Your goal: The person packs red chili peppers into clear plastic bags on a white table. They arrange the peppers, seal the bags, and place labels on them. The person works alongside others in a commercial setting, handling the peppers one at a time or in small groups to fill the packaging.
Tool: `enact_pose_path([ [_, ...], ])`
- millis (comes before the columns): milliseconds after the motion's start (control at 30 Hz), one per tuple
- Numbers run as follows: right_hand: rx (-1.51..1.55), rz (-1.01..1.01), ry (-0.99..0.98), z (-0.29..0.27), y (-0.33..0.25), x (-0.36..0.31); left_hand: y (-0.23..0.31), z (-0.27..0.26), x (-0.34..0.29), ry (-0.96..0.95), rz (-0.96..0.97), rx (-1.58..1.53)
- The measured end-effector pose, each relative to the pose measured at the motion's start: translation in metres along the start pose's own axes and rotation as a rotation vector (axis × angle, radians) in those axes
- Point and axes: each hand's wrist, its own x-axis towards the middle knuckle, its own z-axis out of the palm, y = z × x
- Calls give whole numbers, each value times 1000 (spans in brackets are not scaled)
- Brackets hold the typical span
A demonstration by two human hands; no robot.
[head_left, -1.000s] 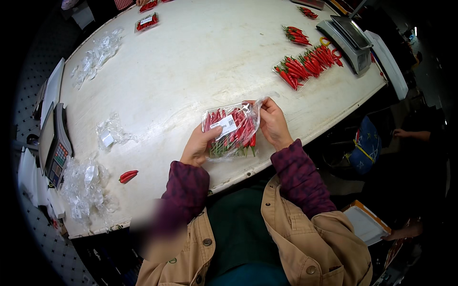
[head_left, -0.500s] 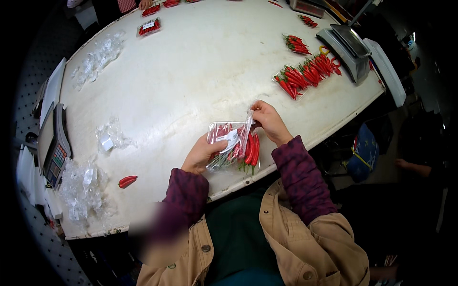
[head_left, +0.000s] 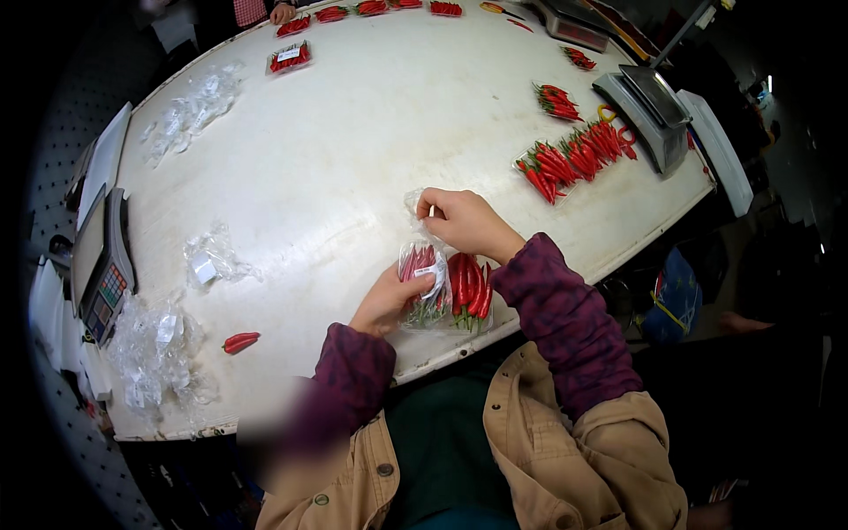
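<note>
A clear tray of red chillies (head_left: 469, 287) lies on the table just in front of me, green stems toward me. My left hand (head_left: 391, 299) grips its left side, thumb pressed on a white label (head_left: 435, 275). Above the tray my right hand (head_left: 464, 219) is closed in a pinch on crumpled clear plastic film (head_left: 413, 201). The film still covers the chillies on the left, while those on the right lie bare. Part of the film is hidden behind my right fingers.
Crumpled film (head_left: 159, 358) and a single chilli (head_left: 240, 342) lie at the left, near a scale (head_left: 106, 265). Right, trays of chillies (head_left: 579, 155), scissors (head_left: 625, 137) and another scale (head_left: 645, 106). More packs (head_left: 289, 56) lie far off, near another person's hand (head_left: 283, 12).
My right hand has moved left across the tray, drawing the film with it; more chillies on the right are uncovered. My left hand stays on the tray. The view has shifted slightly.
</note>
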Motion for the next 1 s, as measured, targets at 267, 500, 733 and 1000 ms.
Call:
enact_pose_path([
  [267,42,-90,-52,9,-12,13,-6,-2,3,14,39,-14],
  [500,163,-213,-253,18,-30,12,-8,-4,2,3,-1,47],
  [733,-176,-418,-202,60,-40,14,-19,-13,-3,133,117,-46],
  [1000,-168,-271,-86,50,-34,22,-20,-5,8,55,111,29],
])
